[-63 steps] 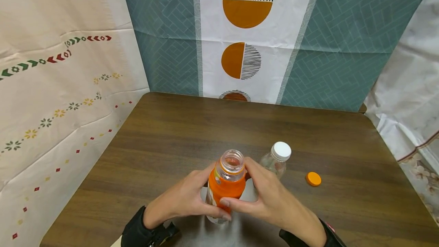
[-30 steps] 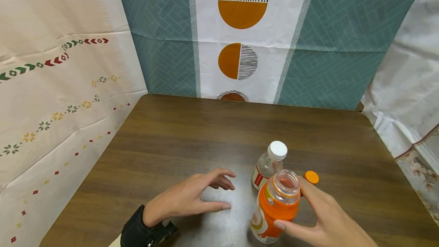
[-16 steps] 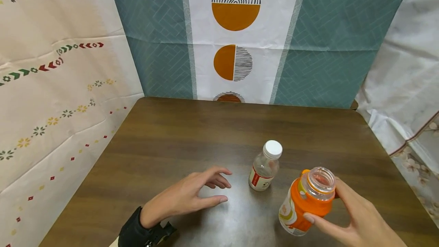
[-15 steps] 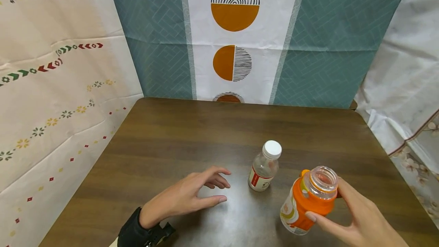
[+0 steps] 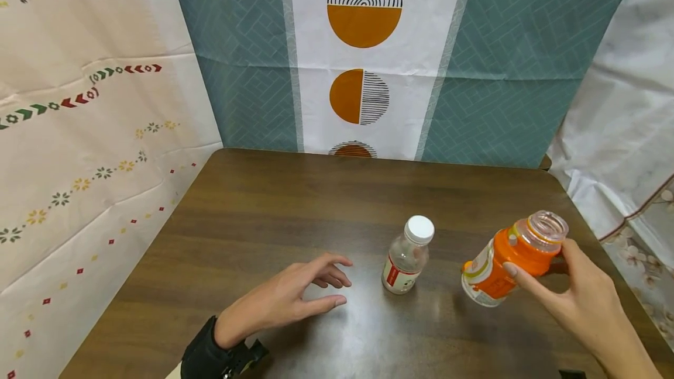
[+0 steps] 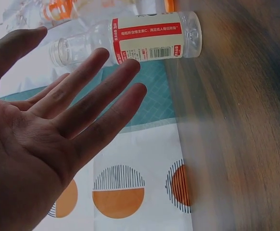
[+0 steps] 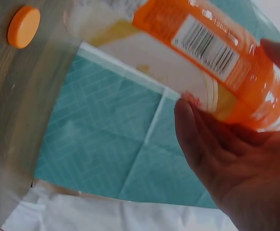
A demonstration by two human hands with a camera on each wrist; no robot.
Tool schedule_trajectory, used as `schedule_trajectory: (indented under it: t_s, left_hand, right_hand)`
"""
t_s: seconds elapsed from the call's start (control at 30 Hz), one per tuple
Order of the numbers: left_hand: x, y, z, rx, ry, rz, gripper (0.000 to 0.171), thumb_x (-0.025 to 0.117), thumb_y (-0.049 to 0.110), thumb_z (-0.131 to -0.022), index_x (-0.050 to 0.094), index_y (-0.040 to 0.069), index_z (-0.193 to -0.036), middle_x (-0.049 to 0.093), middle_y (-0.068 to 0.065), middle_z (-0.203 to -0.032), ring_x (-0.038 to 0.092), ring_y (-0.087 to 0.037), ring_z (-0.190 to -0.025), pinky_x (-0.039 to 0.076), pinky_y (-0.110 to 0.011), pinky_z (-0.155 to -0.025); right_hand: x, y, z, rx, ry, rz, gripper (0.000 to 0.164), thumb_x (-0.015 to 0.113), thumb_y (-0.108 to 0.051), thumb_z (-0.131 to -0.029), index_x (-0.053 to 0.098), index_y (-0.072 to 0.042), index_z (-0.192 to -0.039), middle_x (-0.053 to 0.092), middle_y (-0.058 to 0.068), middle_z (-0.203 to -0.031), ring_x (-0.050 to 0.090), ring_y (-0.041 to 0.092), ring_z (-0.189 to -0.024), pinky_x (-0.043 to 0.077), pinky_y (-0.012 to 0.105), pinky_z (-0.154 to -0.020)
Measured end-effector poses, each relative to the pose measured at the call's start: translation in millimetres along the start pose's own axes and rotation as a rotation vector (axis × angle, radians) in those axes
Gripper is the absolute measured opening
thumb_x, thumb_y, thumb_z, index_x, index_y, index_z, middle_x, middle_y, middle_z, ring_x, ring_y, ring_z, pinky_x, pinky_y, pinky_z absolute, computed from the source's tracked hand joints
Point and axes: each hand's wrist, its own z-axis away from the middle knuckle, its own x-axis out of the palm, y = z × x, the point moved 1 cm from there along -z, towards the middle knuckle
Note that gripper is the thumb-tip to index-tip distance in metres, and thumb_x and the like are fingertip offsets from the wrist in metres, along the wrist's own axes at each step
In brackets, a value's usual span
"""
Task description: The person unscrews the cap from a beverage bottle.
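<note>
My right hand grips an uncapped clear bottle with an orange label, thumb on the near side and fingers round the far side. The bottle leans right, its open mouth up. In the right wrist view a barcode shows on this bottle, with fingers curled under it. An orange cap lies on the table, mostly hidden behind the bottle in the head view. My left hand is held out with relaxed, spread fingers and nothing in it. Nearest to it stands a small clear bottle with a white cap and red-and-cream label.
The brown wooden table reaches back to a teal and white patterned cloth. A cream cloth hangs along the left side and a white one along the right.
My left hand has let go of the orange-labelled bottle. My right hand has carried it rightward past the white-capped bottle, then farther back, and it now leans more.
</note>
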Motion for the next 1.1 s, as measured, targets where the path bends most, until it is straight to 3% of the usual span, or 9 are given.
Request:
schedule_trajectory:
  t_s: [0.1,0.2,0.53,0.77,0.9,0.97,1.1]
  left_hand:
    - [-0.9,-1.1,0.3,-0.022,-0.004,0.005,0.047,0.058,0.048,-0.097,0.038,0.042,-0.139,0.064,0.02,-0.119,0.062,0.0,-0.11,0.051,-0.029,-0.095]
    - [-1.1,-2.3,1.6,-0.03,0.001,0.004,0.047,0.058,0.048,-0.097,0.038,0.042,-0.139,0.064,0.02,-0.119,0.063,0.0,-0.11,0.051,-0.029,-0.094]
    - [-3.5,-5.4,3.8,-0.028,0.016,-0.001,0.046,0.056,0.047,-0.098,0.038,0.04,-0.139,0.065,0.019,-0.119,0.063,0.0,-0.109,0.052,-0.028,-0.092]
    - [-6.3,-6.8,3.4,-0.044,0.011,-0.004,0.046,0.056,0.048,-0.098,0.038,0.04,-0.14,0.065,0.02,-0.118,0.063,0.0,-0.109,0.052,-0.028,-0.093]
    - [-7.2,-7.6,3.9,-0.043,0.011,-0.005,0.046,0.056,0.048,-0.099,0.038,0.04,-0.14,0.065,0.02,-0.118,0.063,0.0,-0.109,0.052,-0.028,-0.092]
    - [-7.4,-7.9,4.1,-0.04,0.012,-0.003,0.046,0.056,0.047,-0.099,0.038,0.039,-0.14,0.065,0.02,-0.118,0.063,0.0,-0.109,0.052,-0.027,-0.092]
    - [-8.0,-7.8,4.3,-0.046,0.011,0.0,0.045,0.056,0.047,-0.099,0.038,0.04,-0.14,0.065,0.02,-0.118,0.063,0.0,-0.109,0.052,-0.027,-0.092]
  right_hand:
    - [3.6,5.1,-16.3,0.059,-0.001,0.01,0.057,0.087,-0.027,-0.075,0.055,-0.006,-0.118,0.067,-0.001,-0.097,0.045,-0.025,-0.076,0.037,0.011,-0.06]
    - [11.9,8.8,-32.5,0.075,-0.007,-0.003,0.058,0.083,-0.028,-0.08,0.053,-0.003,-0.123,0.066,0.018,-0.104,0.044,-0.025,-0.077,0.039,0.008,-0.059]
    - [46.7,26.4,-68.3,0.075,0.02,-0.016,0.061,0.08,-0.033,-0.083,0.051,0.004,-0.122,0.062,0.02,-0.104,0.044,-0.018,-0.074,0.038,0.002,-0.062]
    - [61.6,35.5,-74.3,0.098,0.004,0.006,0.061,0.078,-0.036,-0.085,0.051,0.004,-0.121,0.063,0.019,-0.103,0.044,-0.015,-0.072,0.037,0.004,-0.062]
    - [68.8,39.9,-76.9,0.102,-0.013,0.011,0.061,0.077,-0.036,-0.085,0.05,0.005,-0.122,0.062,0.019,-0.104,0.05,-0.004,-0.074,0.037,0.004,-0.061]
    - [72.3,41.4,-77.4,0.1,-0.021,0.008,0.061,0.077,-0.036,-0.085,0.05,0.005,-0.122,0.061,0.019,-0.103,0.056,0.008,-0.076,0.037,0.005,-0.061]
    - [77.0,44.8,-77.6,0.098,-0.031,0.005,0.061,0.077,-0.036,-0.086,0.05,0.004,-0.123,0.06,0.019,-0.105,0.054,0.007,-0.078,0.037,0.005,-0.062]
